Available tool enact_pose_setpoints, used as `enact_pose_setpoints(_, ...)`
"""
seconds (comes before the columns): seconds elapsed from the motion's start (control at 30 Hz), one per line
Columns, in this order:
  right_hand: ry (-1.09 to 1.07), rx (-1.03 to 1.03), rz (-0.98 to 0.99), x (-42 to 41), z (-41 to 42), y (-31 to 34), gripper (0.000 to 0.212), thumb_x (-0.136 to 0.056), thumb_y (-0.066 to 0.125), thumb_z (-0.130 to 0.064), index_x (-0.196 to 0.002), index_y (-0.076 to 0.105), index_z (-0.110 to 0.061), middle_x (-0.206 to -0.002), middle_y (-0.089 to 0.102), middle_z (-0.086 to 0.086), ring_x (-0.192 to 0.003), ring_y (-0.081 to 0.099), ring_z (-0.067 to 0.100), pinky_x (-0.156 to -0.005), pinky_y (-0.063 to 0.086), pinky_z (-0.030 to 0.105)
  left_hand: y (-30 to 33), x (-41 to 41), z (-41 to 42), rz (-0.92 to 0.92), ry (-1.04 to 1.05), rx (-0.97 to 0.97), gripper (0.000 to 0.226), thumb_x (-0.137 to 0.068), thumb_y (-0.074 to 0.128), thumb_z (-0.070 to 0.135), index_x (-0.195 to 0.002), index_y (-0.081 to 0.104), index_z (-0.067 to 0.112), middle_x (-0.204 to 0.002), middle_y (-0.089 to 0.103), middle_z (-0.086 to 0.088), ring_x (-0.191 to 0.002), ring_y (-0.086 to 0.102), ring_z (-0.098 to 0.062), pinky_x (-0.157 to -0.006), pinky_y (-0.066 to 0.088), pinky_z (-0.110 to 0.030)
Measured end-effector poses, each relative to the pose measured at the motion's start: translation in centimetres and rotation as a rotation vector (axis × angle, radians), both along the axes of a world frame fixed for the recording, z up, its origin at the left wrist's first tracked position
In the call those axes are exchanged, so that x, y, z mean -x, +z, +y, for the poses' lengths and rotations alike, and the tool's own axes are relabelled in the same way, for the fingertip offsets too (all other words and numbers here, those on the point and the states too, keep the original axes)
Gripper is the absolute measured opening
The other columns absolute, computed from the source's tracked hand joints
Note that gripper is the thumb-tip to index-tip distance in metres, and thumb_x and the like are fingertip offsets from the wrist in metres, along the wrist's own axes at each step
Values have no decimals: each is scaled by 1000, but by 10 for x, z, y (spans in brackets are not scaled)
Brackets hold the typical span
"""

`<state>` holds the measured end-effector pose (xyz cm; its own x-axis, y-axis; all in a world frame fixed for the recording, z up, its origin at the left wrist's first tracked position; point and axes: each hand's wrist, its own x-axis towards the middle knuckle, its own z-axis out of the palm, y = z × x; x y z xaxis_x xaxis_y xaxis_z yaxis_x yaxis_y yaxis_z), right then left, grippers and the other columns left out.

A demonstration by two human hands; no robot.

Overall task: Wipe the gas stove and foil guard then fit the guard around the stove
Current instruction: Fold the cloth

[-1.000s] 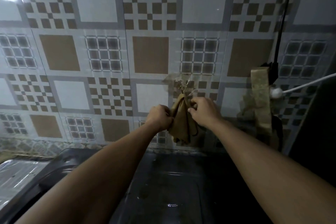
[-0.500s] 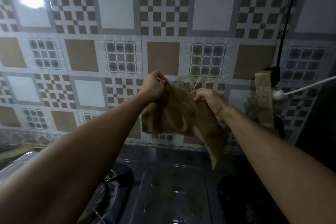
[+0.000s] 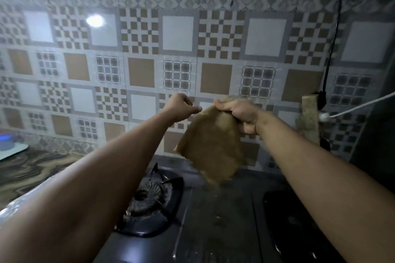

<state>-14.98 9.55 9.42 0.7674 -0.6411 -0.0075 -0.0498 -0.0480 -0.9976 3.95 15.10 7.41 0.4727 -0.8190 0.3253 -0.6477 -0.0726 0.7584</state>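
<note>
A brown cloth [image 3: 211,147] hangs in the air over the dark gas stove [image 3: 215,220]. My right hand [image 3: 239,113] grips its top edge in a fist. My left hand [image 3: 181,107] is just left of the cloth, fingers loosely curled, with no clear hold on it. The stove's left burner [image 3: 149,196] shows between my forearms; the right burner [image 3: 295,220] is dark and partly behind my right arm. A shiny foil edge [image 3: 19,200], perhaps the guard, shows at the lower left behind my left arm.
A patterned tile wall [image 3: 177,34] stands close behind the stove. A black cable [image 3: 333,34] runs down the wall on the right to a socket with a white plug [image 3: 324,115]. Another brown cloth [image 3: 310,117] hangs there. A marbled counter [image 3: 32,168] lies left.
Both hands took the cloth off the wall hook and spread it. Now my left hand has let go and the cloth hangs from my right hand alone. The view has tilted up.
</note>
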Motion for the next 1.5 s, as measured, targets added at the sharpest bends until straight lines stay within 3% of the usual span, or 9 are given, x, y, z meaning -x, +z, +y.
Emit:
enact_pose_setpoints(0.2,-123,15,36,-7,32,-2,13,-99,50,-11,-99,60,-2,-75,64,7,-61,64,12,-59,57,28,-32,-12,60,329,-74,-299,59,-96,42,56,-89,64,2,-91,69,-16,-75,68,-28,-72,59,-42)
enact_pose_setpoints(0.4,-90,-64,7,-12,53,-8,16,-98,49,-12,-105,58,-1,-99,69,17,-87,70,26,-73,60,39,-48,-16,87,680,-292,-653,128,-61,13,98,-116,58,-8,-105,70,-25,-95,70,-38,-71,56,-48)
enact_pose_setpoints(0.5,-73,-134,-23,-12,59,-12,24,-98,51,-21,-108,60,-1,-97,73,17,-93,71,28,-80,58,43,-55,-7,89,945,-337,-458,101,-77,34,84,-113,57,-8,-104,68,-17,-101,65,-35,-78,55,-48)
enact_pose_setpoints(0.7,-112,-177,-87,-3,60,-21,32,-93,59,-35,-94,74,-6,-94,74,14,-86,72,28,-74,58,39,-46,7,101,1192,-308,-193,7,-89,57,8,-92,62,5,-67,61,-5,-51,60,-18,-51,55,-29)
enact_pose_setpoints(0.83,-226,-193,-164,7,58,-27,18,-88,65,-26,-85,72,-10,-80,72,11,-73,71,25,-74,59,39,-37,14,108,1190,-145,-82,9,-90,59,3,-98,58,-2,-68,59,-7,-34,53,-12,-35,45,-19)
enact_pose_setpoints(1.0,-411,-76,-51,22,56,-32,10,-84,69,-11,-94,68,-10,-77,71,9,-67,69,22,-59,57,37,-26,17,116,1179,-70,73,28,-88,64,9,-115,59,0,-108,62,-11,-75,65,-22,-55,54,-33)
enact_pose_setpoints(1.2,-465,105,59,33,54,-27,44,-77,79,-13,-115,61,-1,-100,69,14,-87,68,27,-74,59,43,-17,35,113,1211,-1,109,20,-92,55,1,-112,53,-3,-93,59,-11,-80,60,-24,-79,55,-36)
enact_pose_setpoints(1.3,-486,108,39,36,54,-25,45,-73,82,-15,-113,66,-5,-99,70,10,-93,67,26,-80,58,42,-15,40,116,1373,48,117,16,-90,55,-6,-105,50,-7,-89,56,-17,-74,60,-27,-57,52,-35)
enact_pose_setpoints(1.5,-455,72,6,44,51,-23,29,-84,71,-8,-112,66,-9,-107,68,14,-92,65,24,-80,57,41,-39,55,113,1708,85,-44,73,-83,68,5,-137,20,4,-140,15,-38,-100,56,-51,-66,57,-55)
